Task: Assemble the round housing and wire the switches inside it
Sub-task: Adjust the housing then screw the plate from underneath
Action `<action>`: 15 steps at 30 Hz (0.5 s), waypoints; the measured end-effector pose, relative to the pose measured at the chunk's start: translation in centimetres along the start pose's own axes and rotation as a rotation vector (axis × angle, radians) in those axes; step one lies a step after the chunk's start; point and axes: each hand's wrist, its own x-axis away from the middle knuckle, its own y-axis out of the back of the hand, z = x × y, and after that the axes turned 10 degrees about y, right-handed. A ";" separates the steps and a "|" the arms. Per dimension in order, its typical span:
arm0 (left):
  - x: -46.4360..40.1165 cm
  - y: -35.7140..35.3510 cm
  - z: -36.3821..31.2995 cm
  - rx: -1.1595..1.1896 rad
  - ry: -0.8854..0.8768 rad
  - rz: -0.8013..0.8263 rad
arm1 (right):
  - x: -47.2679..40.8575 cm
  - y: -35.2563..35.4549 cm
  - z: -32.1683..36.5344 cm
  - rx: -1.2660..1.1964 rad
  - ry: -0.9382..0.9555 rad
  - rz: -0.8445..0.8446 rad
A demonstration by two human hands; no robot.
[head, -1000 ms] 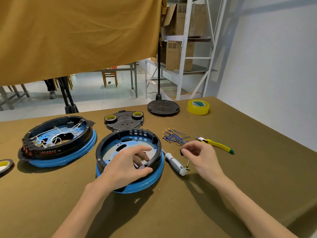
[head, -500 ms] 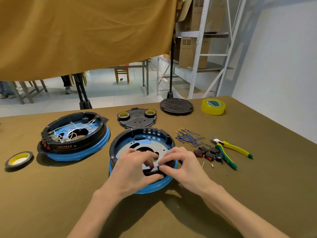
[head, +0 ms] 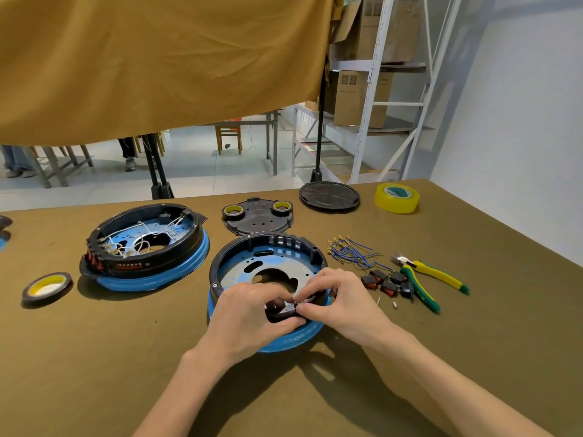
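A round housing (head: 268,257), black ring on a blue base, sits in front of me on the table. My left hand (head: 249,316) grips its near rim, thumb and fingers curled over the edge. My right hand (head: 340,302) meets it there and pinches a small black switch (head: 288,308) against the rim. Several red-and-black switches (head: 389,282) lie loose to the right, beside a bundle of blue wires (head: 351,252) with brass terminals.
A second housing (head: 145,244), wired with white leads, stands at the left. Green-yellow pliers (head: 426,279) lie right. A black cover plate (head: 257,216) with two tape rolls, a round black disc (head: 329,195), yellow tape (head: 397,198) and a tape roll (head: 47,287) surround them.
My right hand left the table on the right, where it picked up a switch, and came to the housing's near rim beside my left hand. The view has shifted to the left.
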 end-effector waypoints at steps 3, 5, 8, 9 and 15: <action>0.0 -0.1 0.1 0.000 -0.002 -0.001 | -0.2 0.4 0.3 0.001 0.005 0.032; 0.0 -0.1 0.1 -0.003 -0.006 -0.010 | -0.4 0.6 0.5 -0.007 0.019 0.054; 0.1 -0.1 0.1 0.006 -0.009 -0.023 | -0.5 1.0 0.5 -0.046 0.023 0.072; 0.2 -0.1 0.1 0.009 -0.012 -0.027 | -0.4 1.0 0.4 -0.032 0.037 0.077; 0.1 -0.1 0.0 0.009 -0.066 -0.047 | 0.6 0.8 -0.3 0.248 0.291 0.126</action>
